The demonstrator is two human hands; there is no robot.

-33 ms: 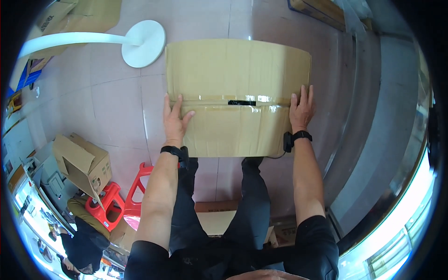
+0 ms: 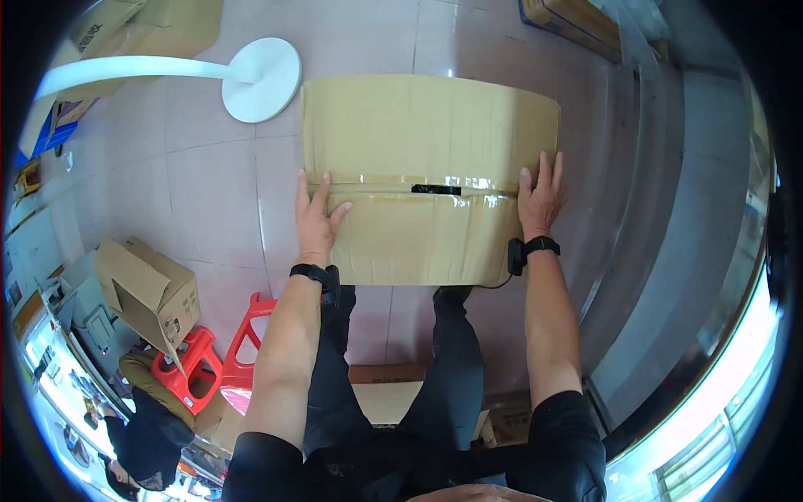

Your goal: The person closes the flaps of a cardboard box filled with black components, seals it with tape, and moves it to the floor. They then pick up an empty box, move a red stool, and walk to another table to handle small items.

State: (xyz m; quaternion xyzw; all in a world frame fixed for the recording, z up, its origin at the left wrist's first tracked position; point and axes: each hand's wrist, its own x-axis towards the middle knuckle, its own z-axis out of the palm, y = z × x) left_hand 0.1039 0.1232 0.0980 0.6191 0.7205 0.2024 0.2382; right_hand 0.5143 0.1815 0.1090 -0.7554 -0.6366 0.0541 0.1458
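One large cardboard box (image 2: pixel 431 130), upper centre of the frame, taped seam (image 2: pixel 376 189) running crosswise. Cannot tell whether lifted or resting on the floor (image 2: pixel 201 209); no view of the underside. Likeliest trouble: a slip or tilt, from side contact alone, without any visible support below. Also possible: splitting along the seam, from squeezing or heavy contents.

Wide-spread left hand (image 2: pixel 314 222) at the left edge, with thumb over the top face. Loosely extended right hand (image 2: pixel 542 199) along the right edge, fingers slightly parted. Touching cardboard with both, not wrapped around anything; cannot tell how firmly. Shiny clear tape (image 2: pixel 478 181) on the seam, could peel under sideways pull. Black patch (image 2: pixel 436 190) mid-seam, cannot tell whether tape or contents.

Around, big to small: grey ledge (image 2: pixel 711 151) down the right of the frame, limiting room for a rightward swing. White round-based stand (image 2: pixel 261 79), upper left, just beside the box's far left corner; could get knocked by a leftward shift. Gaping carton (image 2: pixel 155 293), left, well apart. Dark-clothed person (image 2: pixel 149 439), lower left, well clear. Red stools (image 2: pixel 199 368), lower left, near the left forearm; possible trip hazard on stepping sideways. Thin black cable (image 2: pixel 498 286) by the box's near right corner; could snag.
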